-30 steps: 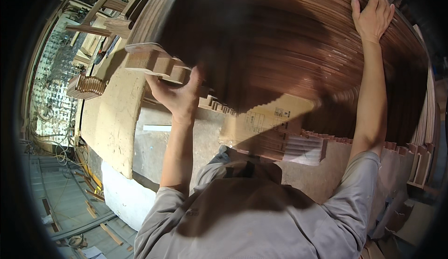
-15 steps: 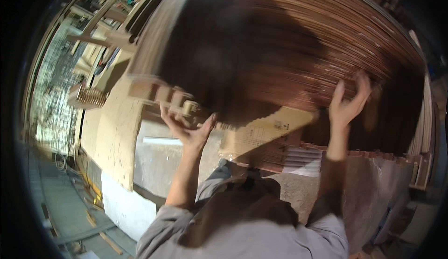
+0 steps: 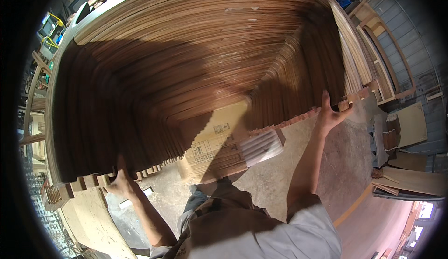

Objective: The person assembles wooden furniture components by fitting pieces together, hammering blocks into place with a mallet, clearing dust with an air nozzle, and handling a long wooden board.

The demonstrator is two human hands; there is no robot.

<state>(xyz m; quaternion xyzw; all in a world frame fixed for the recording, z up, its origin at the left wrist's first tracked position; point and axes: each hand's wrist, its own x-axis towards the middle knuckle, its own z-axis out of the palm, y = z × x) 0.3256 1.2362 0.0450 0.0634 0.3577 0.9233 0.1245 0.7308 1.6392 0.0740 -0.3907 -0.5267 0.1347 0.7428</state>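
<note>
A tall stack of U-shaped wooden frames [image 3: 200,79] fills the view in front of me, its two arms pointing toward me and their ends stepped. On the left, my left hand [image 3: 122,183] grips the end of one arm, thumb on the inner face and fingers partly hidden at the end blocks. My right hand [image 3: 330,117] holds the opposite arm's end, its thumb upright inside and fingers curled round the outer edge. How many frames are in my grip cannot be made out.
Between the arms, low down, lies a printed cardboard sheet [image 3: 219,126], with a whitish ribbed piece [image 3: 262,146] beside it. Pale boards [image 3: 93,221] lie at lower left. Wooden frames [image 3: 385,58] lean at far right, and more panels [image 3: 410,179] lie below them.
My view has swung to the right, showing the whole stack. My hands, spread and off the right arm before, have moved apart and now grip both arm ends.
</note>
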